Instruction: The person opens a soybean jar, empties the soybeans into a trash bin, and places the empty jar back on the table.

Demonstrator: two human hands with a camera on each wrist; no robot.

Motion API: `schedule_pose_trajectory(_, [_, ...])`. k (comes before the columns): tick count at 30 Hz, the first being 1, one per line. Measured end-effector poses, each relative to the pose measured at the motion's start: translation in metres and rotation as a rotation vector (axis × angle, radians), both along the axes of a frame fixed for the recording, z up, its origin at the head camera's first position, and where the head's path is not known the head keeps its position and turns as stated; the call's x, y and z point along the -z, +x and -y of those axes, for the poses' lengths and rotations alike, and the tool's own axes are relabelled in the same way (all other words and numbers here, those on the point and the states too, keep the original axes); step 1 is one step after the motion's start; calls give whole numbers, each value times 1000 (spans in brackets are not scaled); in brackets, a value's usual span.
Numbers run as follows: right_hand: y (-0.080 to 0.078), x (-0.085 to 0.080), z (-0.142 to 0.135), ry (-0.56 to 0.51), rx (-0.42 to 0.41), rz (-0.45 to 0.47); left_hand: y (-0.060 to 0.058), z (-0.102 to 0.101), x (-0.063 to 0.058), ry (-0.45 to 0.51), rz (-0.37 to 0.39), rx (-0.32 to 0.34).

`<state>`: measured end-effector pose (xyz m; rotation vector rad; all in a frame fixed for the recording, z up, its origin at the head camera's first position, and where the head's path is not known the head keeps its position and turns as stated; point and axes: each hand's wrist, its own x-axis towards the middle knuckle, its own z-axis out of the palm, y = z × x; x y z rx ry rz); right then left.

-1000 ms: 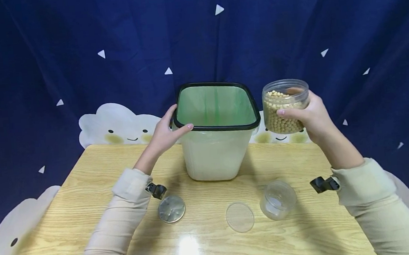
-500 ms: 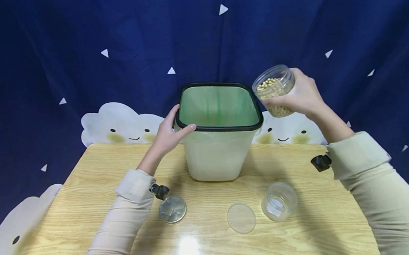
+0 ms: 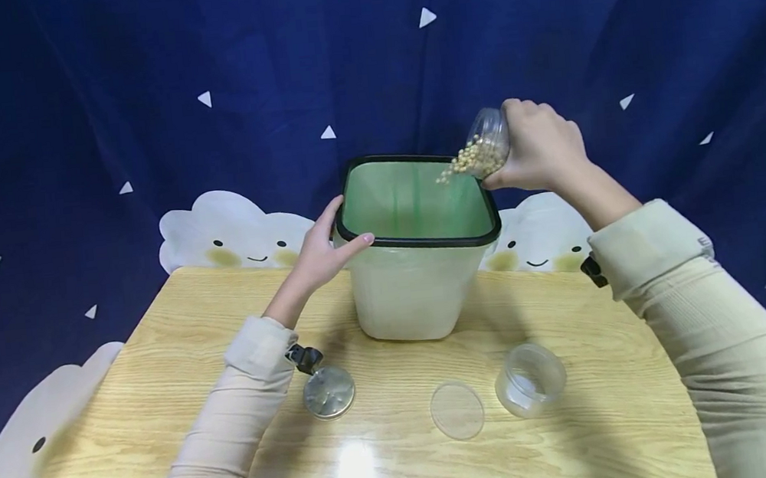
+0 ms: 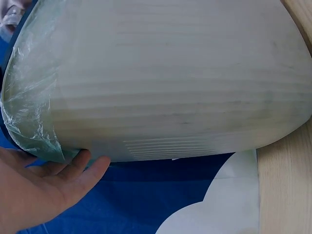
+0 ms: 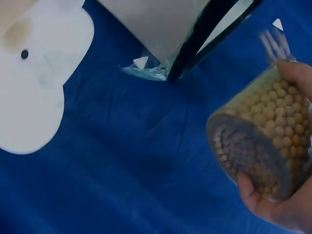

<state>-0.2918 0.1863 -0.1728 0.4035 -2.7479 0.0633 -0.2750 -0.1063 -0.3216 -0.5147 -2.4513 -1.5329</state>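
Observation:
A whitish trash bin (image 3: 405,291) with a black rim and a green plastic bag liner (image 3: 407,206) stands upright on the table. My left hand (image 3: 322,254) holds its left rim, thumb along the front edge. In the left wrist view, the fingers (image 4: 73,168) lie against the side by the folded-over liner. Above the bin's right rim, my right hand (image 3: 543,143) grips a clear plastic jar (image 3: 493,127), tilted mouth-down to the left. Pale round beans (image 3: 475,157) spill from it over the bin's opening. The right wrist view shows the jar's base (image 5: 246,156) and many beans inside.
On the wooden table (image 3: 225,323) in front of the bin lie a silvery round lid (image 3: 328,392), a clear disc (image 3: 457,410) and a second clear plastic jar (image 3: 530,380). A dark blue curtain (image 3: 258,89) hangs behind, with white cloud shapes (image 3: 230,231) along the table's back edge.
My right hand has raised the jar, carried it left over the bin's rim and tipped it from upright; beans now fall out. My left hand stays on the rim.

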Motion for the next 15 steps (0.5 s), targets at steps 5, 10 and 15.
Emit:
schedule_pose_trajectory(5, [-2, -2, 3, 134, -29, -15, 0, -1, 0, 3, -5, 5])
schedule_pose_trajectory(10, [-3, -5, 5, 224, -52, -44, 0, -1, 0, 1, -3, 7])
schedule_pose_trajectory(15, [-3, -8, 6, 289, -72, -71, 0, 0, 0, -1, -1, 0])
